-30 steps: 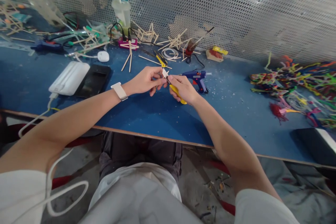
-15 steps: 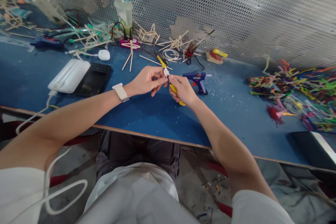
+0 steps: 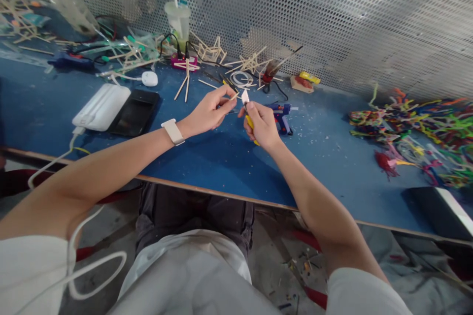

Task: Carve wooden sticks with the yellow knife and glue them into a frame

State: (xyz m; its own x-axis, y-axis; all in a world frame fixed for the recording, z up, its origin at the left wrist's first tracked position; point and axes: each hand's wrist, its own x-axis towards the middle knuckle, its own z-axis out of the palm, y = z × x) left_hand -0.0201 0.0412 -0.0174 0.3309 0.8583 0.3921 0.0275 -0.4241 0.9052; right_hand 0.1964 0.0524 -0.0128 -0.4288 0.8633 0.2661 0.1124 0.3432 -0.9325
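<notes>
My right hand (image 3: 263, 125) is closed around a yellow utility knife (image 3: 245, 97), its pale blade pointing up and away from me. My left hand (image 3: 209, 113), with a light watch band on the wrist, pinches a short thin wooden stick (image 3: 234, 97) between thumb and fingers. A small gap separates the stick from the blade. Both hands are just above the blue table (image 3: 221, 165). Partly hidden behind my right hand lies a dark blue glue gun (image 3: 283, 119).
Joined wooden sticks (image 3: 186, 78) and a coiled white cord (image 3: 241, 78) lie beyond my hands. A plastic drink cup (image 3: 178, 19) stands at the back. To the left are a white power bank (image 3: 99, 107) and a black phone (image 3: 133, 112); colourful pipe cleaners (image 3: 417, 123) are at right.
My hands have moved apart, the left slightly left and the right slightly right. The blade, earlier between the fingers of both hands, now stands apart from my left hand.
</notes>
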